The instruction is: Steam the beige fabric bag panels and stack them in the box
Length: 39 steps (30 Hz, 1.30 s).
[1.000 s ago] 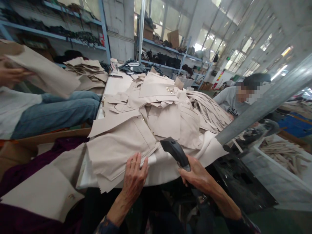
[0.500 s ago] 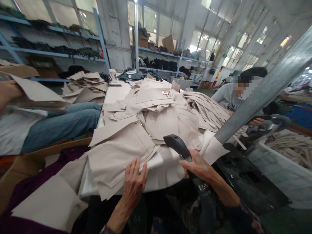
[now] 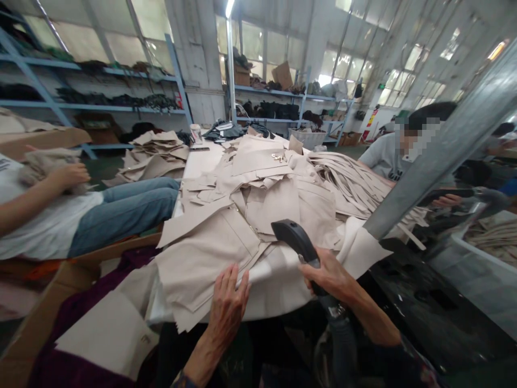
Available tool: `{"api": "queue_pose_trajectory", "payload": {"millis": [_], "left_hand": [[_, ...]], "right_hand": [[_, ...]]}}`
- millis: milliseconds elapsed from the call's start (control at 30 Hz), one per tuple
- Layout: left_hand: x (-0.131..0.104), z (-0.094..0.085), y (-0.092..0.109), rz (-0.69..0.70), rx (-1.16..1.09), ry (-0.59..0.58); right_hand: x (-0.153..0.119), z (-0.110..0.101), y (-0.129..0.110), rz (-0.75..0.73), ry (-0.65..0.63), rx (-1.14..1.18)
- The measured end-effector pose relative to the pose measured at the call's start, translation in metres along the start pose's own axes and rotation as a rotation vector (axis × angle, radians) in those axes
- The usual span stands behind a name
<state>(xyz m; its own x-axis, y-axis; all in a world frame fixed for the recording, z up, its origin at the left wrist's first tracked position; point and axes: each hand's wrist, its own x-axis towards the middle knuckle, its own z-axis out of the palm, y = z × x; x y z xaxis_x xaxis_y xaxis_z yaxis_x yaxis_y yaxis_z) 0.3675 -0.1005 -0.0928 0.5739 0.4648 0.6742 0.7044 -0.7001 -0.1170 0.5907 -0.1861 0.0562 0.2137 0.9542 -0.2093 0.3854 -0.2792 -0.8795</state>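
My left hand [image 3: 229, 302] lies flat, fingers stretched out, on the lower right edge of a beige cloth piece [image 3: 205, 253] with stitched seams. This piece is spread over the table's near edge, and part of it hangs down. In my right hand [image 3: 329, 275] is a black curved vacuum nozzle [image 3: 297, 237], my fingers wrapped around its handle. A ribbed hose [image 3: 343, 345] runs down from it. The nozzle's tip points left, just above the white table edge [image 3: 274, 285] and right of the cloth piece. Behind it lies a heap of beige cut pieces [image 3: 274, 199].
Long beige strips [image 3: 347, 178] lie at the heap's right. A slanting metal post [image 3: 428, 151] stands at right, with a co-worker [image 3: 388, 153] behind it. Another person [image 3: 125, 210] sits at left, handling cloth. A cardboard box [image 3: 48, 307] holds purple fabric. A white bin [image 3: 476, 264] stands right.
The whole view has shifted a little to the right and down. The left co-worker's cloth is now bunched up in the hands. My own hands have hardly moved.
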Motion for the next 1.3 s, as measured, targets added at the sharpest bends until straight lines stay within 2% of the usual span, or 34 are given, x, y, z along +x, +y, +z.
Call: {"api": "queue_pose_trajectory", "payload": {"millis": [100,267,367,433,500,567,667,733,800,867,933,1067,1167,1233,1300], "left_hand": [[0.003,-0.007,-0.003,-0.007,0.035,-0.038],[0.0,-0.032,-0.011,0.014,0.0,-0.171],[0.003,-0.044,-0.028,0.018,-0.099,-0.265],[0.015,-0.044,-0.049,-0.014,-0.114,-0.24],[0.038,-0.037,-0.077,-0.093,-0.107,-0.182],[0.065,-0.024,-0.107,-0.195,-0.133,-0.194],[0.102,0.002,-0.142,-0.285,-0.202,-0.329],[0.118,0.017,-0.154,-0.288,-0.254,-0.401],[0.127,0.025,-0.161,-0.284,-0.312,-0.452],[0.132,0.023,-0.165,-0.289,-0.378,-0.49],[0.134,0.012,-0.168,-0.3,-0.454,-0.517],[0.132,-0.021,-0.171,-0.334,-0.632,-0.585],[0.126,-0.04,-0.168,-0.505,-0.932,-0.617],[0.12,-0.046,-0.164,-0.637,-1.154,-0.638],[0.113,-0.049,-0.16,-0.7,-1.301,-0.646]], "right_hand": [[-0.011,-0.009,0.0,-0.019,0.021,0.007],[-0.023,-0.004,0.009,-0.051,-0.096,0.025],[-0.026,0.003,0.014,-0.02,-0.154,0.042],[-0.025,0.006,0.016,-0.016,-0.172,0.05],[-0.023,0.009,0.017,-0.022,-0.183,0.051],[-0.021,0.011,0.018,-0.021,-0.179,0.043],[-0.02,0.013,0.018,0.006,-0.175,0.021],[-0.019,0.015,0.016,0.024,-0.183,0.012],[-0.018,0.017,0.013,0.042,-0.194,0.006],[-0.016,0.02,0.008,0.063,-0.217,0.001],[-0.012,0.024,0.001,0.073,-0.244,0.001],[0.001,0.034,-0.015,0.009,-0.287,0.032],[0.015,0.045,-0.027,-0.053,-0.324,0.04],[0.024,0.054,-0.034,-0.086,-0.348,0.048],[0.031,0.064,-0.04,-0.121,-0.358,0.049]]}}
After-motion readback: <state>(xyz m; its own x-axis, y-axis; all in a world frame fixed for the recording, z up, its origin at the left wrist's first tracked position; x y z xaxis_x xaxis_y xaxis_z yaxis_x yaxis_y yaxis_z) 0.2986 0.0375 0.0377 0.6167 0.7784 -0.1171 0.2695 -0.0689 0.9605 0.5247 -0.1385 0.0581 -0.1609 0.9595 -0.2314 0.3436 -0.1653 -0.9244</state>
